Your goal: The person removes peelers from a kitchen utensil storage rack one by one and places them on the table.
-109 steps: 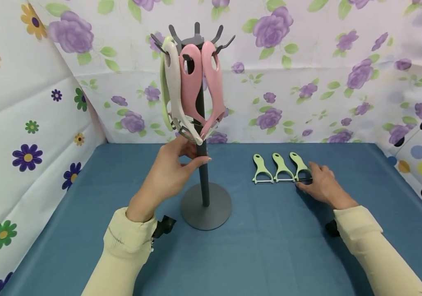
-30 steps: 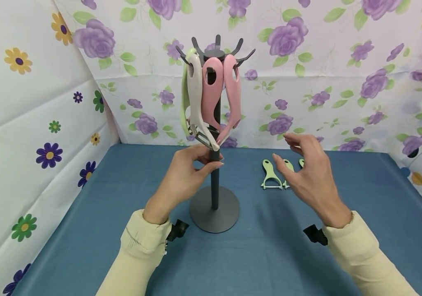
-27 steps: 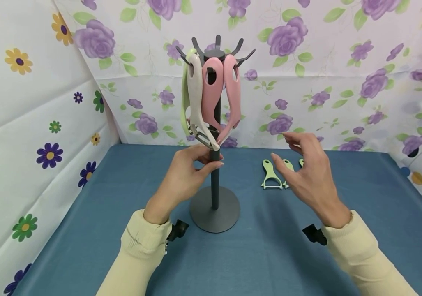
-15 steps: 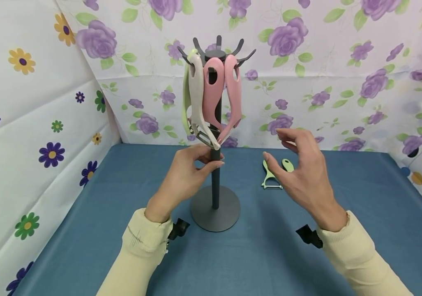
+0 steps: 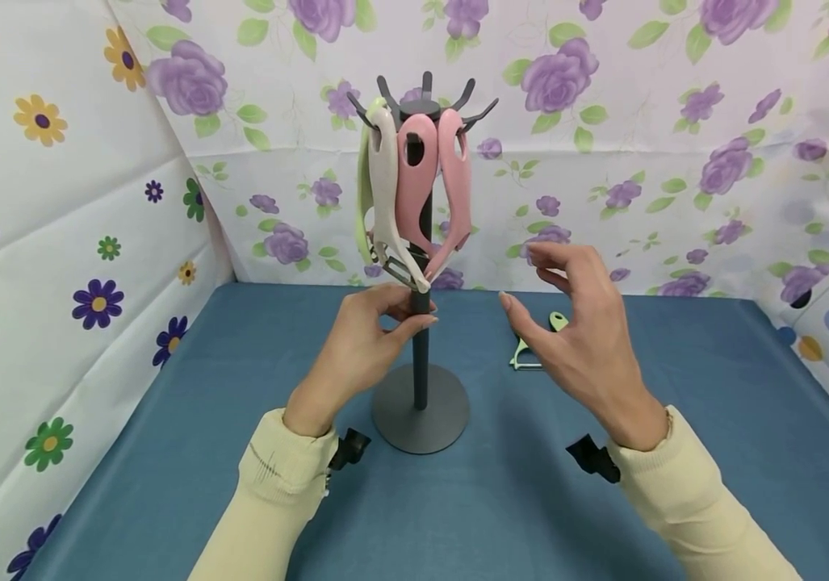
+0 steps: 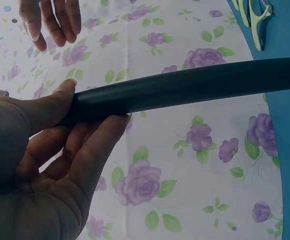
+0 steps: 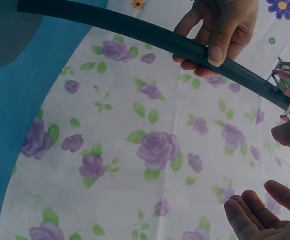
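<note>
Head view above, looking down, wrist views close, sideways, all sharing the stand pole [image 5: 420, 355].

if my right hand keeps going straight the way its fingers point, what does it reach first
Probably the pink peelers hanging on the grey stand. The right hand is open in the air, fingers aimed up and left toward them, with a clear gap between. Depth is uncertain, so it could pass in front.

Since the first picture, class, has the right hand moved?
Yes. The right hand has lifted off the peelers on the table and moved left, toward the stand.
</note>
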Tool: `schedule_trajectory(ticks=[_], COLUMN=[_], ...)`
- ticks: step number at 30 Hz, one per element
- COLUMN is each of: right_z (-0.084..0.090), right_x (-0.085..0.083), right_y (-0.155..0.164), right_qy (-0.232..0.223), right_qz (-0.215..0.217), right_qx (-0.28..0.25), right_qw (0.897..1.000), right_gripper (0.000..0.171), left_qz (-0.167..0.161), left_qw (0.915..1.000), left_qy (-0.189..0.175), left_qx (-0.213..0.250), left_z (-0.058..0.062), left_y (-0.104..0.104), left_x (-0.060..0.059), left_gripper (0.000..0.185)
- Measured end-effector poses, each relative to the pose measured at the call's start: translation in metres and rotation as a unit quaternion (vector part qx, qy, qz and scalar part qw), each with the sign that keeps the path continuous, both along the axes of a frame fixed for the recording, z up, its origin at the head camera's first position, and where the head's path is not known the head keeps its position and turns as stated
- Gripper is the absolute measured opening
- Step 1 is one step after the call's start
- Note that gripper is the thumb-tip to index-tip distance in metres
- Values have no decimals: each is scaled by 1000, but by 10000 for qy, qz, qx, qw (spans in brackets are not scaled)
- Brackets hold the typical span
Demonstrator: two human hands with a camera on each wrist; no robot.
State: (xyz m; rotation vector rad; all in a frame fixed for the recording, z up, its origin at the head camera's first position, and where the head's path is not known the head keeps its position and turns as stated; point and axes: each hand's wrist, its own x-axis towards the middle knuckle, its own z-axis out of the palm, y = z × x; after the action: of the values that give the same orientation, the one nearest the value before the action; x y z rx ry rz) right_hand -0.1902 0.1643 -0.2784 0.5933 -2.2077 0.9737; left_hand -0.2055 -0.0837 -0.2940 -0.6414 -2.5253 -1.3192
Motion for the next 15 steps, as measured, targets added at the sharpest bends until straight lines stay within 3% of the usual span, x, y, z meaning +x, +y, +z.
schedule_trajectory(ticks=[15], right_z=[10], right_x=[4], right_y=[-13], right_qy=[108], right_qz=[85], right_qx=[-91], right_qw=[9999], right_gripper=[57], left_qz=[-16], left_qw=[9999], left_qy=[124], left_qx=[-110], left_z=[-1], left_y=[0], left_x=[-2], left_gripper=[11])
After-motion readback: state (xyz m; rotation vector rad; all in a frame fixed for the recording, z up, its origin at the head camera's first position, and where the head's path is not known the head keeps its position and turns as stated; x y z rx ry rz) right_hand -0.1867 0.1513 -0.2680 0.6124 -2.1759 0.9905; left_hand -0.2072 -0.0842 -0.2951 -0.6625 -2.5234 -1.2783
